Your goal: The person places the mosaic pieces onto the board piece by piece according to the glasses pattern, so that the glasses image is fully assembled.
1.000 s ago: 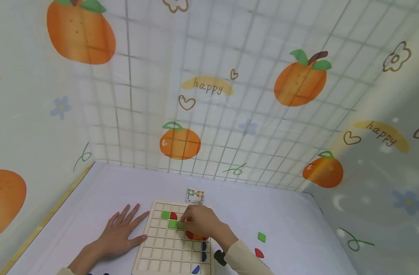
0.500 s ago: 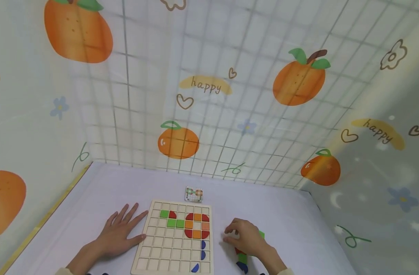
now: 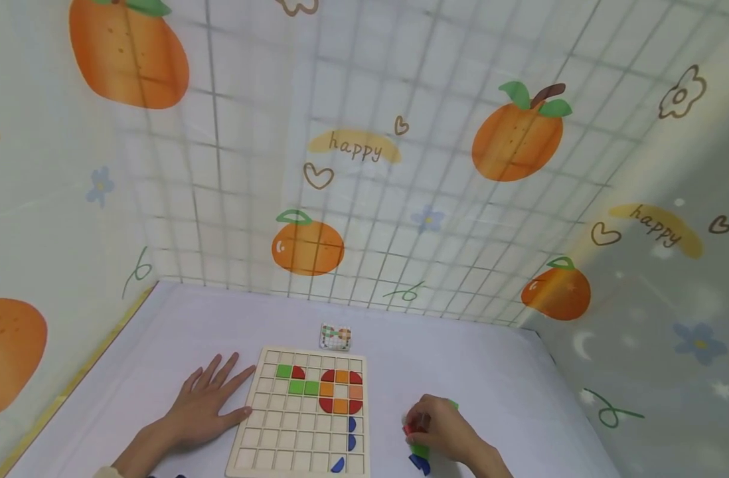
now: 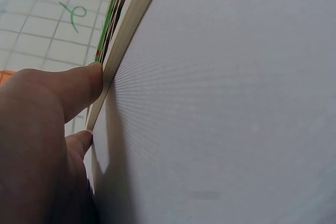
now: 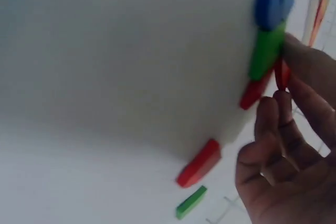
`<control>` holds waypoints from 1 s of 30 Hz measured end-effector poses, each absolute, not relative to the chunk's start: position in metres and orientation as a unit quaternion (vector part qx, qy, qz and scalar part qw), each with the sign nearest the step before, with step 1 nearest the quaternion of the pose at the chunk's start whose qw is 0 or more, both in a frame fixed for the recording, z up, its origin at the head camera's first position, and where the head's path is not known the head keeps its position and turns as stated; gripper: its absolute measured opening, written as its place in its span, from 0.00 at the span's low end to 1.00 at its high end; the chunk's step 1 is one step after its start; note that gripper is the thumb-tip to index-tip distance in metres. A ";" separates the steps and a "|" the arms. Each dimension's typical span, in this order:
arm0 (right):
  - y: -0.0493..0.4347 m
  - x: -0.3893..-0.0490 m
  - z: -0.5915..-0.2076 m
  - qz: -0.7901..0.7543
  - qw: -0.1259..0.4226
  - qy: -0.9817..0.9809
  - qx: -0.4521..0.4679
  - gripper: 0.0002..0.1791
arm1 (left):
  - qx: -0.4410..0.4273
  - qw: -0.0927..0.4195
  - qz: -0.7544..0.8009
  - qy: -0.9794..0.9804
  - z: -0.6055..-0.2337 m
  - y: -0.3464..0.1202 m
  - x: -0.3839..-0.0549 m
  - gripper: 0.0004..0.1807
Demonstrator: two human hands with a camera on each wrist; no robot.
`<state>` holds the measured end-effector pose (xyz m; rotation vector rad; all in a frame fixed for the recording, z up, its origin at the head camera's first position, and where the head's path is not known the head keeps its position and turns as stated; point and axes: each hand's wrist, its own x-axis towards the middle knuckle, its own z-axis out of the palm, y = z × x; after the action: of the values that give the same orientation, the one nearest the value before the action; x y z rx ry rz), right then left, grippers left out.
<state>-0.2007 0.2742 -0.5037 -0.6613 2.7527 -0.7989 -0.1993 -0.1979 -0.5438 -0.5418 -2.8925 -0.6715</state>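
A wooden grid board (image 3: 275, 439) lies on the table with green, red, orange and blue flat pieces set in some cells. My left hand (image 3: 200, 408) lies spread on the table, thumb and index fingertip against the board's left edge (image 4: 122, 40). To the right of the board, my right hand (image 3: 442, 428) bends over a small pile of loose pieces. Between its thumb and fingertips it pinches a red piece (image 5: 282, 74). Touching or close by are a green piece (image 5: 266, 51), another red piece (image 5: 253, 94) and blue pieces (image 5: 268, 4).
A small pattern card (image 3: 336, 336) lies just beyond the board's far edge. Apart from the pile, a red piece (image 5: 200, 163) and a green piece (image 5: 191, 202) rest on the table. A fruit-printed curtain (image 3: 370, 199) stands behind.
My right hand has left the board, moved right to the loose pieces and taken hold of a red one. A green piece it covered now shows in the board. The left hand stays put.
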 end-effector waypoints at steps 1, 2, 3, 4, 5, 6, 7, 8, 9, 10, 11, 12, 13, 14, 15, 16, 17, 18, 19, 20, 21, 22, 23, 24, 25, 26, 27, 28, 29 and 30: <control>0.273 -0.201 -0.504 -0.277 0.102 0.929 -0.224 0.10 | -0.176 0.052 -0.219 -0.958 -0.544 -0.198 -0.200 0.40; 0.271 -0.202 -0.503 -0.286 0.109 0.926 -0.221 0.10 | -0.174 0.047 -0.217 -0.959 -0.544 -0.198 -0.200 0.40; 0.270 -0.203 -0.503 -0.293 0.120 0.923 -0.217 0.11 | -0.175 0.047 -0.217 -0.959 -0.545 -0.199 -0.200 0.40; 0.267 -0.205 -0.503 -0.300 0.131 0.921 -0.213 0.12 | -0.175 0.047 -0.218 -0.959 -0.546 -0.199 -0.200 0.40; 0.265 -0.206 -0.503 -0.304 0.142 0.919 -0.209 0.13 | -0.177 0.050 -0.220 -0.958 -0.547 -0.199 -0.200 0.40; 0.263 -0.207 -0.503 -0.308 0.151 0.917 -0.204 0.13 | -0.181 0.051 -0.226 -0.956 -0.548 -0.199 -0.201 0.39; 0.260 -0.208 -0.503 -0.310 0.159 0.916 -0.199 0.13 | -0.184 0.055 -0.230 -0.954 -0.549 -0.199 -0.201 0.39; 0.257 -0.210 -0.502 -0.313 0.162 0.916 -0.195 0.12 | -0.185 0.057 -0.230 -0.954 -0.550 -0.199 -0.201 0.39; 0.254 -0.212 -0.500 -0.320 0.162 0.914 -0.189 0.12 | -0.185 0.056 -0.229 -0.954 -0.550 -0.198 -0.201 0.39; 0.250 -0.214 -0.498 -0.333 0.161 0.911 -0.182 0.11 | -0.182 0.052 -0.226 -0.956 -0.549 -0.198 -0.201 0.39; 0.247 -0.217 -0.496 -0.347 0.154 0.907 -0.180 0.10 | -0.180 0.048 -0.223 -0.957 -0.549 -0.198 -0.201 0.39; 0.243 -0.220 -0.493 -0.365 0.146 0.903 -0.175 0.09 | -0.178 0.044 -0.220 -0.958 -0.549 -0.198 -0.201 0.40; 0.239 -0.223 -0.490 -0.384 0.138 0.896 -0.174 0.08 | -0.175 0.044 -0.214 -0.960 -0.548 -0.198 -0.201 0.40; 0.235 -0.227 -0.486 -0.405 0.128 0.889 -0.173 0.07 | -0.172 0.041 -0.211 -0.962 -0.547 -0.198 -0.201 0.40; 0.230 -0.231 -0.483 -0.425 0.119 0.881 -0.172 0.07 | -0.170 0.040 -0.210 -0.962 -0.545 -0.198 -0.200 0.40; 0.224 -0.235 -0.479 -0.441 0.107 0.874 -0.174 0.06 | -0.169 0.039 -0.210 -0.962 -0.544 -0.198 -0.199 0.40; 0.218 -0.239 -0.476 -0.451 0.093 0.869 -0.180 0.05 | -0.170 0.043 -0.213 -0.961 -0.543 -0.198 -0.199 0.40; 0.212 -0.244 -0.472 -0.460 0.081 0.865 -0.182 0.05 | -0.172 0.048 -0.215 -0.960 -0.544 -0.198 -0.199 0.40; 0.206 -0.248 -0.469 -0.466 0.066 0.862 -0.189 0.05 | -0.172 0.052 -0.217 -0.960 -0.543 -0.198 -0.198 0.40; 0.199 -0.252 -0.467 -0.469 0.051 0.860 -0.196 0.04 | -0.172 0.052 -0.221 -0.959 -0.544 -0.198 -0.198 0.39; 0.192 -0.256 -0.465 -0.468 0.038 0.859 -0.201 0.04 | -0.173 0.058 -0.223 -0.957 -0.544 -0.198 -0.198 0.39; 0.184 -0.260 -0.463 -0.469 0.027 0.858 -0.206 0.04 | -0.174 0.063 -0.224 -0.957 -0.545 -0.199 -0.198 0.39; 0.176 -0.264 -0.462 -0.469 0.016 0.857 -0.212 0.03 | -0.176 0.068 -0.225 -0.956 -0.546 -0.199 -0.198 0.39; 0.169 -0.267 -0.461 -0.470 0.008 0.857 -0.214 0.03 | -0.176 0.066 -0.225 -0.956 -0.547 -0.199 -0.199 0.39; 0.161 -0.271 -0.461 -0.469 0.001 0.857 -0.215 0.03 | -0.176 0.062 -0.225 -0.956 -0.547 -0.199 -0.199 0.39; 0.153 -0.274 -0.461 -0.469 -0.004 0.856 -0.218 0.02 | -0.174 0.056 -0.222 -0.958 -0.548 -0.199 -0.199 0.39; 0.146 -0.276 -0.461 -0.469 -0.004 0.856 -0.217 0.03 | -0.173 0.054 -0.219 -0.959 -0.548 -0.199 -0.200 0.40; 0.138 -0.278 -0.461 -0.470 -0.003 0.855 -0.219 0.03 | -0.172 0.049 -0.219 -0.959 -0.547 -0.199 -0.200 0.40; 0.131 -0.281 -0.461 -0.469 0.000 0.854 -0.224 0.03 | -0.171 0.045 -0.220 -0.959 -0.547 -0.199 -0.200 0.40; 0.124 -0.282 -0.462 -0.467 0.005 0.854 -0.229 0.03 | -0.169 0.039 -0.219 -0.960 -0.547 -0.199 -0.200 0.41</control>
<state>-0.2824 0.1236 -0.4615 -0.7163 2.6750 -1.4620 -0.2001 -0.1992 -0.5466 -0.5167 -2.9434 -0.6701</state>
